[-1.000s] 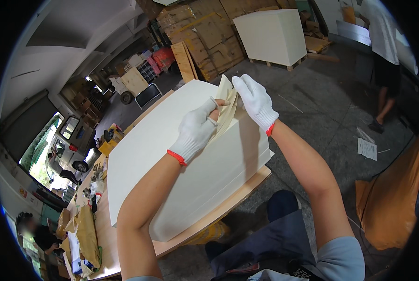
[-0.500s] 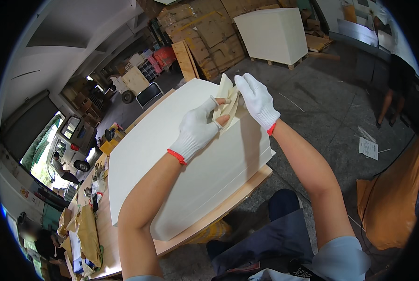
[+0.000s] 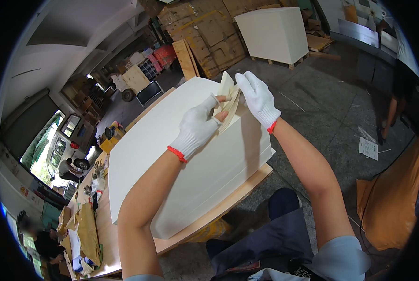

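A tall stack of large white paper sheets (image 3: pixel 158 126) stands in front of me, its top corner bent upward in a loose, fanned bunch of sheets (image 3: pixel 226 85). My left hand (image 3: pixel 196 126), in a white knit glove with bare thumb and forefinger tips, grips this bunch from the left. On the other side my right hand (image 3: pixel 257 97), fully gloved in white with a red cuff, is closed against the edge of the same sheets. Its thumb and fingertips are partly hidden.
The stack rests on a wooden table (image 3: pixel 247 185). Tools and brown wrapping (image 3: pixel 88 229) lie on its left part. Another white stack (image 3: pixel 272 37) stands on a pallet beyond. An orange sheet (image 3: pixel 389 210) hangs at right. People are at left and far right.
Both my hands stay almost in place, with the bent sheets slightly shifted between them. In the background, the people at left and right have moved a little.
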Demonstrator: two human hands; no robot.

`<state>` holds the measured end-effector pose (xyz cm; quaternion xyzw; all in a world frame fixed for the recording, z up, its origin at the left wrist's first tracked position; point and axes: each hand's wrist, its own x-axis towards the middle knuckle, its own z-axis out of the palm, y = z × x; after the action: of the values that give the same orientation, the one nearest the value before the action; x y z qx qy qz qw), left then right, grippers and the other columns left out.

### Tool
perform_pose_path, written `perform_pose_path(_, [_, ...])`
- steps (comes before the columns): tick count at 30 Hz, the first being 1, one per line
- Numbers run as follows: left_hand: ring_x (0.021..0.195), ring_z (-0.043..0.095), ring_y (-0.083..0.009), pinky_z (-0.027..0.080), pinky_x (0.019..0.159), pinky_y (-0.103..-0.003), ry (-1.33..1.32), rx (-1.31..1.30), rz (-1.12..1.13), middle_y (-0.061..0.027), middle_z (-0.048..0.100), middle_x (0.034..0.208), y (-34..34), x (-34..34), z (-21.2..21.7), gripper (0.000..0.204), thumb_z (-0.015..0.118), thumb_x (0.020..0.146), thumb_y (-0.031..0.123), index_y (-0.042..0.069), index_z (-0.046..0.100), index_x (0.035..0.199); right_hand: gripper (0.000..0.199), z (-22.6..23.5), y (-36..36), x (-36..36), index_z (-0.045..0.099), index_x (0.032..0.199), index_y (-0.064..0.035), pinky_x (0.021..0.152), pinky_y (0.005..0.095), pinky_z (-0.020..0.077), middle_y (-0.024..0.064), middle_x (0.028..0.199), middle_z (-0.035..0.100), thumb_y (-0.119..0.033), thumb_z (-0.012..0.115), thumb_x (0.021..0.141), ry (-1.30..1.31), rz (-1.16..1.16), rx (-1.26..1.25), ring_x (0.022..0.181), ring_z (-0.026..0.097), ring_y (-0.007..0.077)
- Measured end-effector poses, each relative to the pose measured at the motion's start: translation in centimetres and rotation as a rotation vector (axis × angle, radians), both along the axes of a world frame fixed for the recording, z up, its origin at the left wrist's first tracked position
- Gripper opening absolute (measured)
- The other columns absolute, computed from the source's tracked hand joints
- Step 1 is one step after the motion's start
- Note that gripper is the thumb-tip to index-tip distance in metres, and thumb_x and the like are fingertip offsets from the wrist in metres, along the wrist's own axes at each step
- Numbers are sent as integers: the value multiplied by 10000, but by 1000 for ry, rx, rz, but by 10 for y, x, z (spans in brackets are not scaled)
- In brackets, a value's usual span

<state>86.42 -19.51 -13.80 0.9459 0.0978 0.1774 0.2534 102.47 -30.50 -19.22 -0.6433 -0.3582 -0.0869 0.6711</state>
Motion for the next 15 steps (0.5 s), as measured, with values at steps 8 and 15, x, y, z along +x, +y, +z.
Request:
perform_pose_path(8, [978,669,-379,505,852,-396,-72,159,20,-233,683,1129,8,1,-9,566,526,1025,281,251,338,1558,506,1,-1,-5,542,834,-40,652,359,445,81,669,562,-520,509,989,85,20,-28,659,585,196])
perform_pose_path(15, [1059,646,-423,501,862,-453,-86,282,-26,-273,668,1153,9,13,-6,525,542,1005,265,190,387,1501,392,-8,0,1,554,843,-46,581,315,454,44,646,569,-406,549,996,107,100,123,576,565,135])
